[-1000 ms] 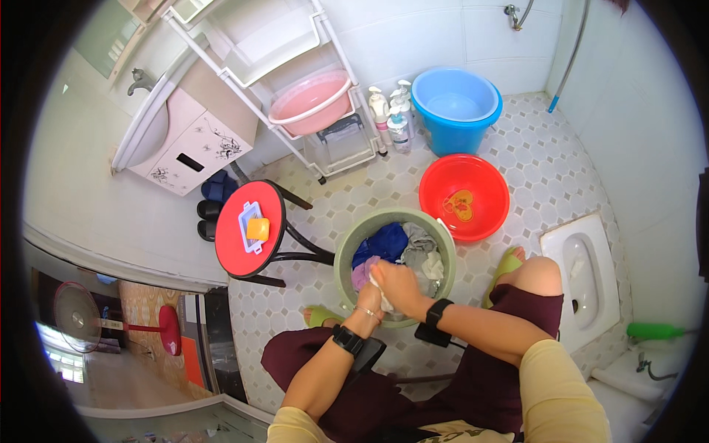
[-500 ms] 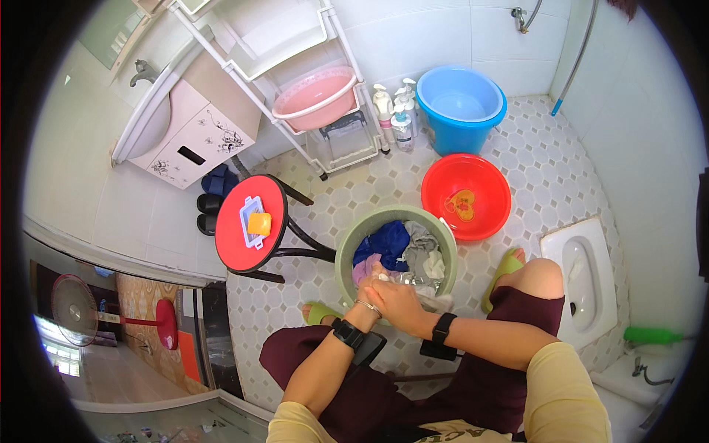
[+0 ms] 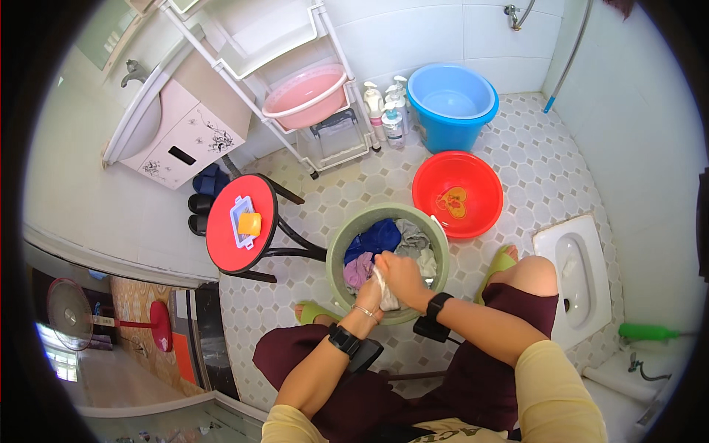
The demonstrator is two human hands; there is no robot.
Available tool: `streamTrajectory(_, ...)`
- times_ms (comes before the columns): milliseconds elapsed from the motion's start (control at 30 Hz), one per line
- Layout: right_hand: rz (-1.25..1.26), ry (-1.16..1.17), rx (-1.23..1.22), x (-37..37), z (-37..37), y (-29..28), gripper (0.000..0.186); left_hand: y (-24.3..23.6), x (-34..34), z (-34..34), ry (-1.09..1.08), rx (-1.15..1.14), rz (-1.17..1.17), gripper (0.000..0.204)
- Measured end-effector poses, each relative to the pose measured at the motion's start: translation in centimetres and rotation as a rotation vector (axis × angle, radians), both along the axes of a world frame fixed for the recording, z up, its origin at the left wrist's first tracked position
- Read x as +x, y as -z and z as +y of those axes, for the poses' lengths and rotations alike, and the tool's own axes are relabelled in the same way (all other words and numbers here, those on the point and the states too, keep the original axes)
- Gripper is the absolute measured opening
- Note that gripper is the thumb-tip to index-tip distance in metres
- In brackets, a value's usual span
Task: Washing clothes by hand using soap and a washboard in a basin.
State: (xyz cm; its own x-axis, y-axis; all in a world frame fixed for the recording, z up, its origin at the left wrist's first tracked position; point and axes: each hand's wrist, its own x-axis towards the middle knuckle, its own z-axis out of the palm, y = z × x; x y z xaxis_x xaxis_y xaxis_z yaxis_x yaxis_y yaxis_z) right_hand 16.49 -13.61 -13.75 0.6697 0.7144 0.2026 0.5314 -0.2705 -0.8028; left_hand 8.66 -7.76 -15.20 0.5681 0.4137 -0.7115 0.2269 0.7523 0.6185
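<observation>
Lower centre: left hand (image 3: 370, 292) and right hand (image 3: 402, 277) closed round white cloth (image 3: 387, 297), above bucket (image 3: 334, 258), presumably so drips land inside. Grip detail uncertain, partly hidden. Soap (image 3: 249, 224) on stool (image 3: 221, 245), centre-left, likely for reach.

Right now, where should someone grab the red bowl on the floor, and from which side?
I'd grip the red bowl by its rim on the right, coming from that side and slightly above. It sits upright and open, so its round rim can probably be pinched there. That side looks free, while the green bucket crowds its lower left and the blue tub stands behind it.
</observation>
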Motion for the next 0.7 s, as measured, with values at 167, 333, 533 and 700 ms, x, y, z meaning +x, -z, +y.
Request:
streamTrajectory(167, 0.049, -0.018, -0.021, -2.6, 0.3, -0.9, 0.026, 1.3, -1.7, 1.9, -0.048, -0.012, -0.003, 0.03)
streamTrajectory(333, -0.172, -0.11, 0.116, -1.9, -1.0, -0.8, 0.023, 0.8, -1.2, 0.9, 0.031, -0.036, -0.102, 0.039)
streamTrajectory(533, 0.038, -0.066, 0.098, -3.0, -0.5, -1.4, 0.024, 3.7, -2.5, 2.7, -0.002, -0.073, -0.046, 0.039)
streamTrajectory(700, 0.004, -0.058, 0.102, -1.8, -1.1, 0.1, 0.025, 2.3, -1.0, 0.5, 0.027, 0.075, 0.024, 0.039)
